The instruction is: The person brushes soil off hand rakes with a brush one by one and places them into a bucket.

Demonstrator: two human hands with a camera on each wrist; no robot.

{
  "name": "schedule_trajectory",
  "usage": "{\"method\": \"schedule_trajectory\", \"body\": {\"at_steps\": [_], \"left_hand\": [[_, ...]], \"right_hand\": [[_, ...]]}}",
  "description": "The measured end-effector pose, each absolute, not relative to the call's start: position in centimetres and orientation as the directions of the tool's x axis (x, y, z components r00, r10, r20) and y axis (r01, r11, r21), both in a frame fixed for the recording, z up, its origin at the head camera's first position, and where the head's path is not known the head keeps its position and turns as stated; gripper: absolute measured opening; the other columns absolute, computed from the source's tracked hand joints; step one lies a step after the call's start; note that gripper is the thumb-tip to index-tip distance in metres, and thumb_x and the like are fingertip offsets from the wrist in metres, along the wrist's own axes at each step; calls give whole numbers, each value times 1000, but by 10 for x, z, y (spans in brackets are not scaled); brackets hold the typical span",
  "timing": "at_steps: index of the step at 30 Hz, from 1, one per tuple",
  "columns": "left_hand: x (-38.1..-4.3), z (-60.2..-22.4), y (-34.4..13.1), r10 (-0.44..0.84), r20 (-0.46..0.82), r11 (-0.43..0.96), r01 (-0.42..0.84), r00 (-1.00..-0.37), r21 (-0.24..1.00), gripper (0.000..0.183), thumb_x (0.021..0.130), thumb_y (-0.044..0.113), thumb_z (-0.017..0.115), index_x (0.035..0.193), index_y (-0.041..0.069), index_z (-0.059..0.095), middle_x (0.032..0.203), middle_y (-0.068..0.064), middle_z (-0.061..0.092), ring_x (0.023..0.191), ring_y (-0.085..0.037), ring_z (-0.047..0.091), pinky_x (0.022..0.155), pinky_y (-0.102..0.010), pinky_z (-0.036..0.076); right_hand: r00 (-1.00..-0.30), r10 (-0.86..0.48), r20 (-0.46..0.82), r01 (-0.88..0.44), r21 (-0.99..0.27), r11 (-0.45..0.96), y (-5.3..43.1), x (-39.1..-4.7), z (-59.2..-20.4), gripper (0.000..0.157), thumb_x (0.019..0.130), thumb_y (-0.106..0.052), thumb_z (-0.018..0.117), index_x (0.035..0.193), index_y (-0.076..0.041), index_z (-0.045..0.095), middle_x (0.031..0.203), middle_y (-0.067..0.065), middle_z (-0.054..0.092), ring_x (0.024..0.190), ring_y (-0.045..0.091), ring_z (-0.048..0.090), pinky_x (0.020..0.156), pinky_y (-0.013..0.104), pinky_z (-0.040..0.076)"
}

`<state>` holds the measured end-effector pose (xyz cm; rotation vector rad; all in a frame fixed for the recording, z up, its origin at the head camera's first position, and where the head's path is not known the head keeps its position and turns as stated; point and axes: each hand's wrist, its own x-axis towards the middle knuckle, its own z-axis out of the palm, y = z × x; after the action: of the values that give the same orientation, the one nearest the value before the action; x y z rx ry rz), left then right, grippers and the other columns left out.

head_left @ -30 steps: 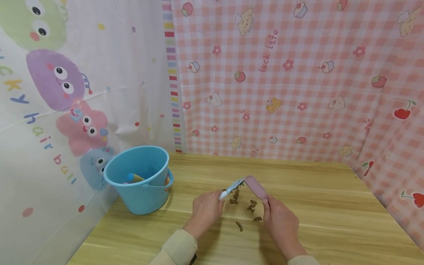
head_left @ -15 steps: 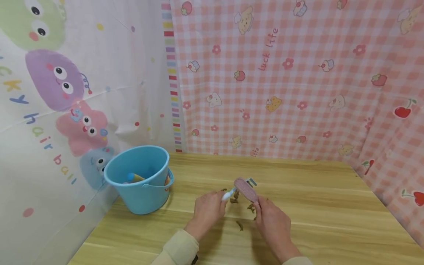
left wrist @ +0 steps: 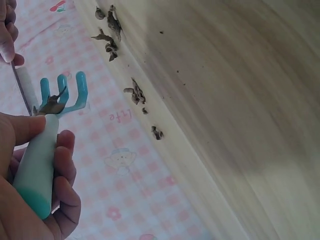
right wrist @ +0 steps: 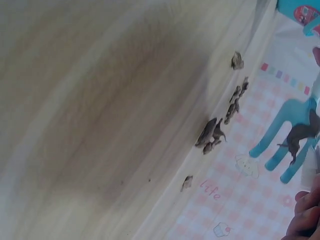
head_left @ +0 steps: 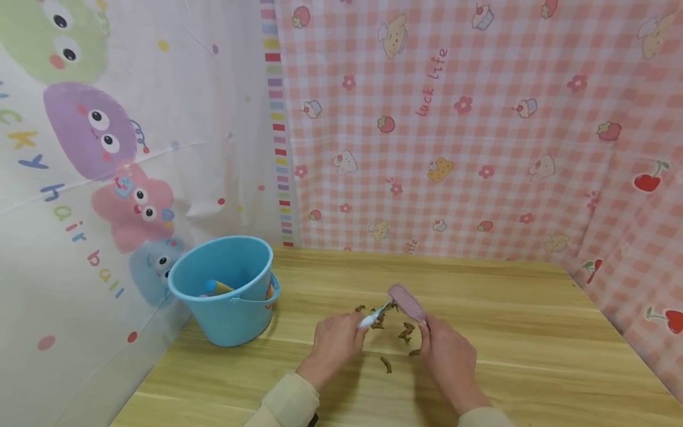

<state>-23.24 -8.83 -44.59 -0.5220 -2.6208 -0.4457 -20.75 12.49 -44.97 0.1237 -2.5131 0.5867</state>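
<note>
My left hand (head_left: 336, 344) grips the white handle of a small toy garden fork (left wrist: 37, 165) with blue tines. A brown, shrivelled piece (left wrist: 52, 104), like a dried leaf, lies on the base of the tines. In my right hand (head_left: 450, 359) is a mauve flat-headed brush (head_left: 407, 302), pinched near the handle. Its head slants over the fork's end in the head view; in the left wrist view it appears edge-on beside the tines, pale bristles towards them. Several more brown pieces (head_left: 407, 332) lie scattered on the wooden table between and beyond my hands.
A light blue bucket (head_left: 229, 320) stands on the left of the table (head_left: 523, 332), with a yellow-and-blue item (head_left: 217, 287) inside. A white printed curtain (head_left: 213, 89) hangs on the left, and a pink checked one (head_left: 427, 142) hangs along the back and right.
The brush swept left across the fork, then came back right with my right hand. The fork's tines shifted and tilted, while the left hand moved only slightly. The bucket stayed put.
</note>
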Motion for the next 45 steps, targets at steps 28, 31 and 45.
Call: {"method": "schedule_trajectory", "body": {"at_steps": [28, 31, 45], "left_hand": [[-232, -449, -88, 317, 433, 862, 446, -844, 239, 27, 93, 30, 69, 72, 18, 57, 62, 9, 44, 50, -5, 37, 45, -24, 32], [-232, -451, -88, 311, 448, 870, 440, -838, 220, 25, 92, 30, 69, 74, 17, 60, 66, 7, 45, 53, -6, 38, 46, -24, 32], [-235, -450, -89, 342, 428, 856, 465, -837, 225, 32, 95, 27, 67, 69, 19, 50, 60, 10, 42, 50, -4, 36, 44, -22, 32]], "right_hand": [[-853, -46, 519, -242, -317, 917, 117, -206, -454, 29, 97, -23, 63, 121, -7, 67, 96, 12, 71, 72, 33, 67, 53, 47, 51], [-848, -32, 529, -237, -325, 916, 120, -208, -455, 28, 97, -22, 63, 119, -5, 68, 95, 13, 71, 73, 36, 68, 53, 50, 51], [-818, -93, 567, -316, -308, 897, 117, -205, -447, 25, 96, -21, 65, 115, -5, 69, 94, 12, 71, 70, 32, 68, 48, 45, 49]]}}
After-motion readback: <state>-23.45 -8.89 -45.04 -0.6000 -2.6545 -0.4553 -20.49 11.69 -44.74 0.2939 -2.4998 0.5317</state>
